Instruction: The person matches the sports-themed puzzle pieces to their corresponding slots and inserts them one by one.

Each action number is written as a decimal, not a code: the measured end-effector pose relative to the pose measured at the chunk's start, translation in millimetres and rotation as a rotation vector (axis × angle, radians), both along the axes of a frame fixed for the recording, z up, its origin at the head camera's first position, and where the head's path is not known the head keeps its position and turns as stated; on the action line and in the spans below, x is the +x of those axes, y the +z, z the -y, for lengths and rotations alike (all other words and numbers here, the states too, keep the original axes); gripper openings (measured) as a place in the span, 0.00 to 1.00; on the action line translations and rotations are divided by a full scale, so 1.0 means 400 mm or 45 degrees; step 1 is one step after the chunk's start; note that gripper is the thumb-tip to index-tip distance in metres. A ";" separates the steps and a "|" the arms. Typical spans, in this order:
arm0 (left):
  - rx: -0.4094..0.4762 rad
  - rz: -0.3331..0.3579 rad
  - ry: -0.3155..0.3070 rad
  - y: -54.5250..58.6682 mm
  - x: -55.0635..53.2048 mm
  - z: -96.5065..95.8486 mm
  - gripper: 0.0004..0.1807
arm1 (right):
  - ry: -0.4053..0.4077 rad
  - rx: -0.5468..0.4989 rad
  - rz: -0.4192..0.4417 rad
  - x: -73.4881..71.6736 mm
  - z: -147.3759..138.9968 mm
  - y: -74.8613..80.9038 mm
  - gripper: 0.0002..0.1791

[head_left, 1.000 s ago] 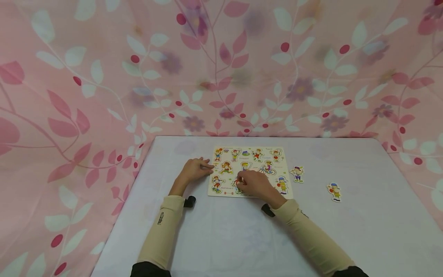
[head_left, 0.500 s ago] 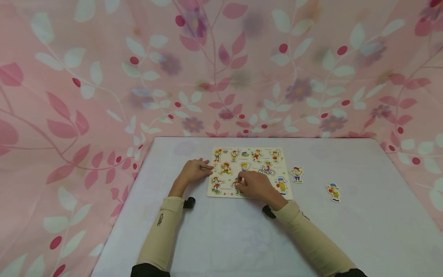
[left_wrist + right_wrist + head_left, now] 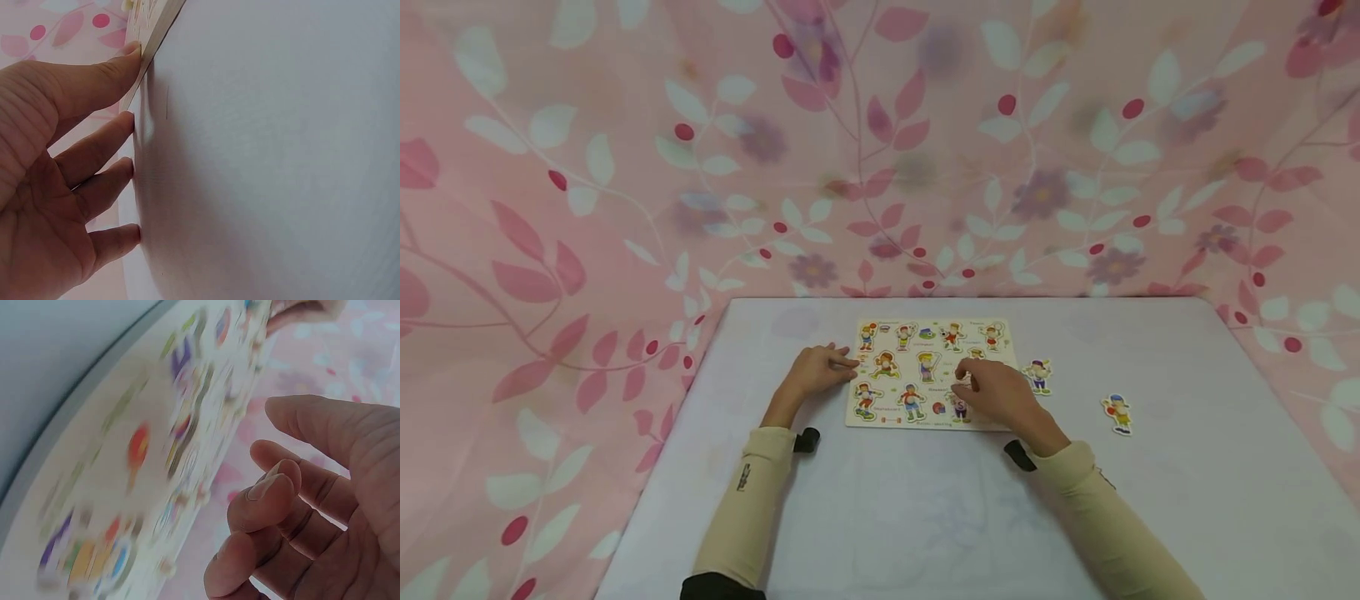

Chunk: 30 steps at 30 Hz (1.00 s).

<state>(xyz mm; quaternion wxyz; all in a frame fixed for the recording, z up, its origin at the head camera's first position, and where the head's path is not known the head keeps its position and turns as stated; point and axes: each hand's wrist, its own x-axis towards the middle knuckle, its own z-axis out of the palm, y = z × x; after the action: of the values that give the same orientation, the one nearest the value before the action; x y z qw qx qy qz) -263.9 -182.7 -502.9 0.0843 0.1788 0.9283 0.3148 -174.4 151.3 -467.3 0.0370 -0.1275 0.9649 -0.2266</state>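
Note:
A cream wooden puzzle board (image 3: 868, 422) with rows of colourful sporty child figures lies on the table. My left hand (image 3: 815, 372) rests at its left edge; in the left wrist view the thumb (image 3: 103, 78) touches the board's side and the other fingertips press the white cloth. Over the board's right part hovers my right hand (image 3: 998, 393), fingers loosely bent with nothing between them, as the right wrist view confirms. It hides part of the figures below. A figure piece in purple trousers (image 3: 1039, 377) lies beside the board's right edge. Farther right is a yellow-clad, blue-capped figure piece (image 3: 1118, 415).
White cloth (image 3: 880, 517) covers the table, whose far edge meets a pink floral curtain (image 3: 880, 167). Black wrist straps or mounts stick out at the left wrist (image 3: 807, 440) and the right wrist (image 3: 1020, 455).
My right hand has lifted off a figure in the bottom row and moved right across the board, uncovering that figure and one above it. My left hand keeps its place at the edge.

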 end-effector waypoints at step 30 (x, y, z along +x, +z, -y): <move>-0.005 -0.002 0.015 -0.008 -0.005 -0.004 0.14 | -0.343 0.080 0.147 -0.010 -0.278 -0.019 0.16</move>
<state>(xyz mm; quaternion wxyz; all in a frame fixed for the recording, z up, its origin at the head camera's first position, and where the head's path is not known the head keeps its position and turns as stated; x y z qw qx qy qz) -265.8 -181.1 -506.2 0.0820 0.1734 0.9301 0.3131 -178.2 262.5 -474.8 0.0656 0.0174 0.9762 -0.2062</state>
